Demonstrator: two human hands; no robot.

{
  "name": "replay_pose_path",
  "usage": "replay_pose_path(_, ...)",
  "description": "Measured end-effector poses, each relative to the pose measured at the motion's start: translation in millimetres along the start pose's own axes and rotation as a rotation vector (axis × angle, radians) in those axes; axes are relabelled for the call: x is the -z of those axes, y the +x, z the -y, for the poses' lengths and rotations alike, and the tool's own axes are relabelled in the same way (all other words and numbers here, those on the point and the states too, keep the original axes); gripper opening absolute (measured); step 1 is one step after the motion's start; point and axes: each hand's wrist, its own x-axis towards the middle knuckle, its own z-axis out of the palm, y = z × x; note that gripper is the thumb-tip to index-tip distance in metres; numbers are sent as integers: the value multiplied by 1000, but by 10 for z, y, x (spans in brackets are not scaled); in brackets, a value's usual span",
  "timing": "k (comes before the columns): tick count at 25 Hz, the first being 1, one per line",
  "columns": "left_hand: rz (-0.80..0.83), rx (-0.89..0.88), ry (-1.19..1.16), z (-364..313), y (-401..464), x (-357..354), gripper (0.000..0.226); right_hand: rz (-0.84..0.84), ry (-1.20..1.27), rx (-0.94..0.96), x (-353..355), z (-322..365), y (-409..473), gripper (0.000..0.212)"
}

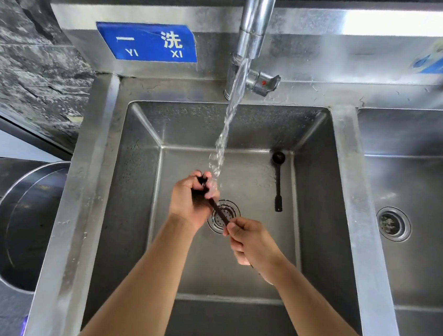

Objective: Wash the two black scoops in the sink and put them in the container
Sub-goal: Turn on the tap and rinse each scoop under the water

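Two hands grip one scoop [217, 208] slantwise, bowl in left [191, 201], handle in right [248, 241].

A commercial kitchen's wash stn is showing here: a multi-basin stainless steel sink [341, 158] w/ welded dividers is sitting under a tall industrial faucet [252, 28] running water, a blue "一洗 YI XI" wash-stage sign [149, 41] is marking the basin, & a steel container [21, 226] is standing alongside.
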Motion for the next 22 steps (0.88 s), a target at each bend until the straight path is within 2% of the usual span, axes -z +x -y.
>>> replay_pose_path(3, 85, 34, 8, 87, -43, 6, 17, 81, 152, -113, 60, -9, -35, 34)
replay_pose_path(5, 4, 12, 165, 148, -15, -34, 16, 76, 176, -151, 84, -43, -35, 36)
replay_pose_path(8, -194, -172, 555, 203, 59, -47, 15, -127, -147, -23, 79, -134, 20, 37)
replay_pose_path(11, -255, -334, 867, 227, 92, 32, 19, -301, -450, 129, 56, -210, 61, 33)
replay_pose_path(13, -320, -296, 907, 289, 106, 62, 22, -369, -524, 168, 39, -255, 93, 30)
replay_pose_path(14, -343, -220, 883, 349, 103, 59, 25, -389, -535, 174, 32, -270, 105, 29)
replay_pose_path(17, -284, 3, 802, 608, 78, 10, 35, -438, -492, 156, 59, -288, 130, 31)
replay_pose_path(19, -235, 15, 839, 796, 67, 19, 37, -496, -452, 124, 142, -300, 128, 34)
replay_pose_path(22, -207, -21, 848, 973, 86, 15, 29, -550, -471, 144, 294, -327, 119, 33)
